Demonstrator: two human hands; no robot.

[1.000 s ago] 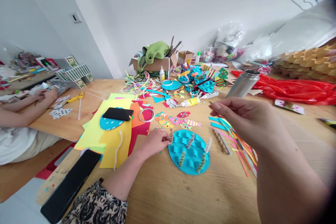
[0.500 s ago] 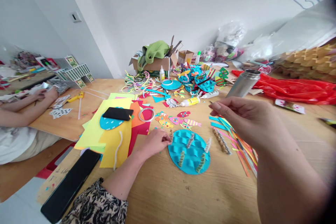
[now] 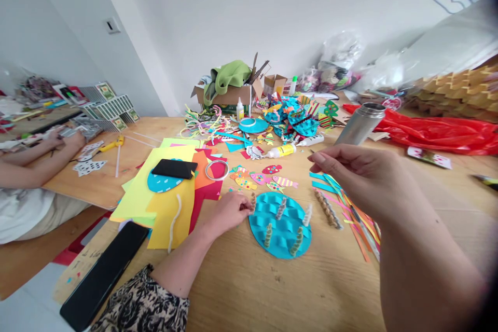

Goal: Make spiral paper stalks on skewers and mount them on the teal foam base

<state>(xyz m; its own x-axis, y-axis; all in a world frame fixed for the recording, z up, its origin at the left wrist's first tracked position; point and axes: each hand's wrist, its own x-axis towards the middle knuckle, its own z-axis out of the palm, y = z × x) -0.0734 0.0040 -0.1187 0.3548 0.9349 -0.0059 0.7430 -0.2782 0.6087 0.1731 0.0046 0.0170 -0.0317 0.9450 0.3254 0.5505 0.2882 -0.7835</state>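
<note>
Left hand [image 3: 231, 210] pinching brown twisted piece [image 3: 253, 201], just beside blue disc's [image 3: 279, 251] left edge on the worktop [image 3: 252, 290]; right hand [image 3: 358, 166] pinching thin dark sliver [image 3: 312, 152], can't tell what. Twist looks light, soft; I'd grip mid-length. Disc probably creases, take the rim

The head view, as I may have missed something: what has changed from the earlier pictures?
Only the co-worker's hands have shifted, slightly leftward; I see nothing taken up or let go. The left hand still holds the brown twisted piece at the blue disc's edge; the right hand stays raised, fingertips pinched.
</note>
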